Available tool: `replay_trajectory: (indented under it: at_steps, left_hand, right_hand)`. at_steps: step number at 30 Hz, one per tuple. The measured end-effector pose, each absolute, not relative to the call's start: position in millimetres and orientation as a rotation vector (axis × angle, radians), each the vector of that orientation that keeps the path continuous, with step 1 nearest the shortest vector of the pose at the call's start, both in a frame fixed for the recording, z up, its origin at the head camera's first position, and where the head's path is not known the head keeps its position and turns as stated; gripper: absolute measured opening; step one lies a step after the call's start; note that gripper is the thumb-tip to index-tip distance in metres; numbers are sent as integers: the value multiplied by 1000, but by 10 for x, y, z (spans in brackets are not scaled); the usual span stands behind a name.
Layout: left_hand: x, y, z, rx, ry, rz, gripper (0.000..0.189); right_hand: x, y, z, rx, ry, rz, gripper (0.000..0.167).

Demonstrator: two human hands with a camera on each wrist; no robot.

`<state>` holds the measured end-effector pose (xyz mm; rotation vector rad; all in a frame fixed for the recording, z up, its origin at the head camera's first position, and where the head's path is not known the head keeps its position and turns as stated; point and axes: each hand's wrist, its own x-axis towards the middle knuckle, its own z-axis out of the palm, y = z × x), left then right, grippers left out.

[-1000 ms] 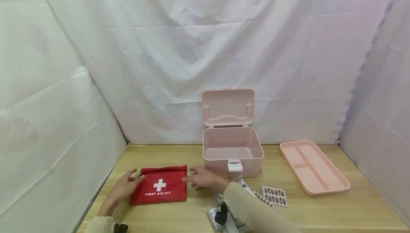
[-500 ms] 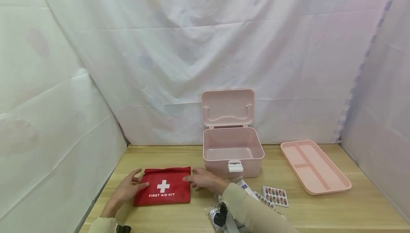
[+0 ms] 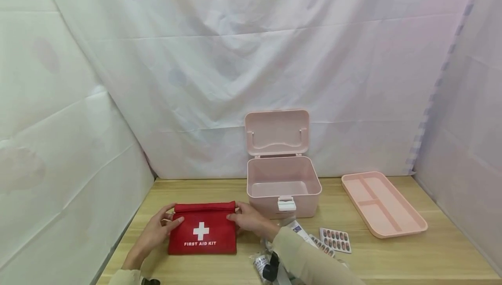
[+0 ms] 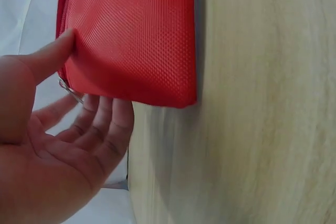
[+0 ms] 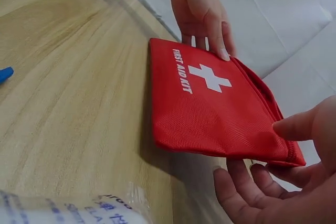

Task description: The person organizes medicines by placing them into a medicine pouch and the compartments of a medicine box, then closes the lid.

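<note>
From the head view, the red first aid pouch (image 3: 202, 229) stands tilted on its lower edge on the table (image 3: 392, 259), just left of the open pink box (image 3: 283, 185), with the left hand (image 3: 157, 232) pinching its left top corner and the right hand (image 3: 251, 219) pinching the right one. A pink tray (image 3: 383, 204) and blister packs (image 3: 335, 239) lie to the right. The left wrist view shows the thumb on the pouch's face and the fingers (image 4: 107, 124) spread behind it, a light grip beside the zipper pull. In the right wrist view the thumb (image 5: 296, 127) presses the front near the zipper end while the fingers cup underneath. Even pressure at both corners would probably keep the pouch level, and a firmer pinch seems wise before lifting.
</note>
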<state>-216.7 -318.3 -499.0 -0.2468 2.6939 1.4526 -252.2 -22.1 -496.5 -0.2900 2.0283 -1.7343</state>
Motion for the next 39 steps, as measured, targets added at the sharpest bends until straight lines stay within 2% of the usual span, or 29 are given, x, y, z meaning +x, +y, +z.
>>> replay_trajectory:
  at_steps: [15, 24, 39]
  left_hand:
    - [-2141, -3115, -4970, -98, 2749, 1518, 58]
    - [-2152, -2996, -4915, 40, 2800, 1587, 49]
    - [-2077, -2816, -4727, 297, 2725, 1654, 39]
  right_hand:
    - [-2412, 26, -4873, -493, 2203, -1684, 22]
    - [-2407, 166, -4798, -547, 2284, -1681, 28]
    - [-2334, 301, -4851, -686, 2498, -1566, 25]
